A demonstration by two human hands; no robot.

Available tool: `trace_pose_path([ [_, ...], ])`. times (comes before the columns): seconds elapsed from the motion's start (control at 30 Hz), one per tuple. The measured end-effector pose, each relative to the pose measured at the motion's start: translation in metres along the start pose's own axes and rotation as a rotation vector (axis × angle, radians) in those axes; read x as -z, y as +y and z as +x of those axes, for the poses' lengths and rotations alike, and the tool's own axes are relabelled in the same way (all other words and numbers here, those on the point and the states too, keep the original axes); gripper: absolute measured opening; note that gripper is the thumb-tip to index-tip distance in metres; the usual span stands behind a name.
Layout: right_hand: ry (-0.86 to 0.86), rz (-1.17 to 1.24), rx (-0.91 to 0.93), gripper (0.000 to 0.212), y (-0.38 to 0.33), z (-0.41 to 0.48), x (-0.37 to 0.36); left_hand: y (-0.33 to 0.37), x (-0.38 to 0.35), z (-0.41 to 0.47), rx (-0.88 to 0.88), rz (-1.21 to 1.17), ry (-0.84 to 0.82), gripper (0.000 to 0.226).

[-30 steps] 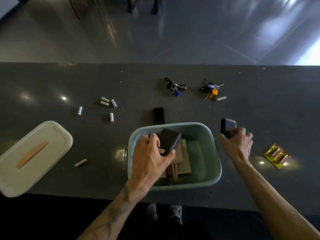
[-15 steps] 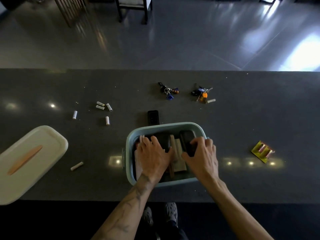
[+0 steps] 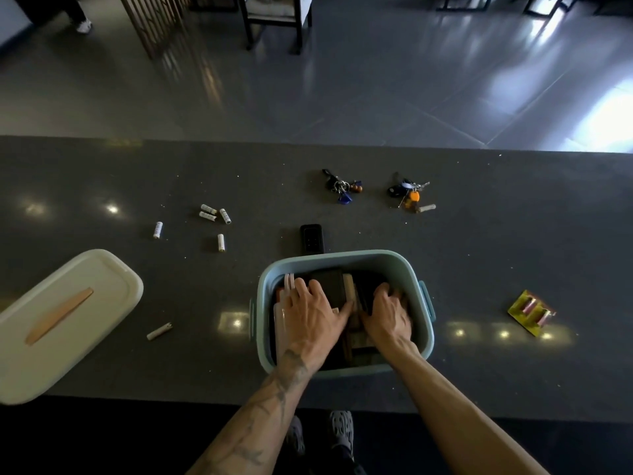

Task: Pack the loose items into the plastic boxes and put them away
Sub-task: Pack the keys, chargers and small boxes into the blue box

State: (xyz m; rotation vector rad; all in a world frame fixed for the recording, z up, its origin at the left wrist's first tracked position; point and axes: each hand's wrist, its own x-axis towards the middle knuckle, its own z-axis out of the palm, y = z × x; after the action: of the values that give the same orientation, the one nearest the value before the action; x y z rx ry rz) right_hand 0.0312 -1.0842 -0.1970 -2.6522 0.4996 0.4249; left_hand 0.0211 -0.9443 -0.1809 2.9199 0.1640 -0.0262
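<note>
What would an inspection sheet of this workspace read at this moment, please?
Surface: dark grey speckled countertop, glossy, with light reflections.
Job's things: pale blue plastic box holds dark flat items; cream plastic lid lies apart, left; white cylindrical batteries, left key bunch, right key bunch, small black rectangular device and yellow blister pack lie loose outside.
Clutter: nothing seen.
Grippers: left hand flat on the box's contents; right hand inside too, fingers blurred.
Cables: nothing seen.
Surroundings: shiny grey tiled floor, dark chair beyond the counter.
</note>
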Motion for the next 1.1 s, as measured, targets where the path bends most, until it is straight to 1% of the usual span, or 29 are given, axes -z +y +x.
trace_pose_path([
  [0.13,0.004,0.035,0.004,0.053,0.005,0.002,-0.006,-0.004,0.003,0.002,0.001,0.014,-0.030,0.089],
  [0.27,0.028,0.050,0.043,0.050,0.007,0.000,-0.002,0.001,-0.002,0.005,0.042,-0.001,-0.046,0.084],
  [0.37,0.131,0.090,0.132,0.038,0.001,-0.005,0.009,-0.003,-0.001,0.005,0.009,0.008,-0.004,0.083],
  [0.43,0.227,0.145,0.230,0.031,-0.009,-0.005,0.021,-0.009,0.002,0.007,-0.024,-0.022,0.016,0.074],
  [0.47,0.271,0.181,0.275,0.030,-0.015,-0.004,0.028,-0.012,0.004,0.008,-0.037,-0.072,0.016,0.065],
  [0.53,0.355,0.230,0.362,0.030,-0.034,0.005,0.042,-0.019,0.011,0.010,-0.059,-0.220,0.027,0.043],
  [0.6,0.384,0.263,0.417,0.034,-0.056,0.024,0.052,-0.028,0.019,0.014,-0.084,-0.296,0.101,0.031],
  [0.67,0.283,0.288,0.412,0.037,-0.082,0.052,0.054,-0.044,0.027,0.022,-0.101,-0.279,0.180,0.031],
  [0.77,-0.004,0.218,0.284,0.048,-0.120,0.098,0.042,-0.074,0.035,0.042,-0.060,-0.260,0.201,0.031],
  [0.83,-0.175,0.143,0.197,0.064,-0.141,0.123,0.025,-0.094,0.034,0.054,-0.006,-0.244,0.167,0.033],
  [0.9,-0.288,0.111,0.102,0.082,-0.157,0.141,0.006,-0.110,0.031,0.063,0.065,-0.239,0.136,0.038],
  [0.93,-0.319,0.089,0.063,0.088,-0.164,0.147,-0.004,-0.116,0.029,0.066,0.099,-0.242,0.129,0.041],
  [1.0,-0.322,0.004,0.023,0.096,-0.174,0.157,-0.023,-0.122,0.022,0.066,0.143,-0.252,0.111,0.047],
  [1.03,-0.296,-0.040,0.015,0.094,-0.178,0.160,-0.031,-0.122,0.018,0.064,0.148,-0.262,0.093,0.051],
  [1.1,-0.228,-0.087,0.020,0.083,-0.182,0.164,-0.041,-0.116,0.009,0.060,0.150,-0.304,0.057,0.058],
])
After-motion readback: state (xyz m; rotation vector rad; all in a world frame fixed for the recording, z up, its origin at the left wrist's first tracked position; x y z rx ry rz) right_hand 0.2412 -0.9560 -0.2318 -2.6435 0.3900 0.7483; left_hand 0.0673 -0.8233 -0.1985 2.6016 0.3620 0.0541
